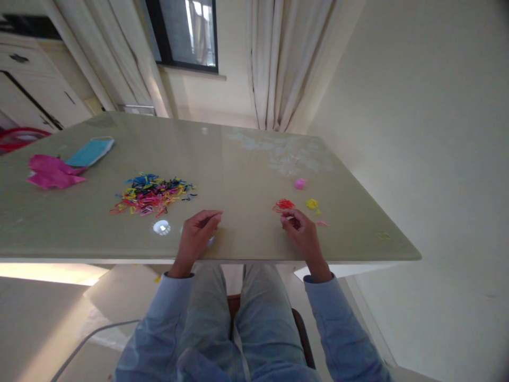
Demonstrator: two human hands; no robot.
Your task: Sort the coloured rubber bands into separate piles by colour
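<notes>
My right hand [303,232] pinches by the red bands [283,205]; left hand [198,233] curls empty. Light, stretchy, best nipped singly.

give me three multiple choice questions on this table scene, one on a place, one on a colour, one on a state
1. Where does the mixed pile of coloured bands lie?
A. left of the left hand
B. right of the right hand
C. on the floor

2. What colour is the small pile nearest the right hand?
A. blue
B. red
C. black

3. How is the left hand?
A. flat, palm up
B. gripping the face mask
C. fingers curled, resting on the table near its front edge

Answers:
1. A: the pile sits on the table to the left of the left hand.
2. B: the red pile lies just beyond that hand's fingertips, with the yellow pile and the pink pile farther off.
3. C: the fingers are bent inward; the blue face mask lies far away, untouched.
</notes>
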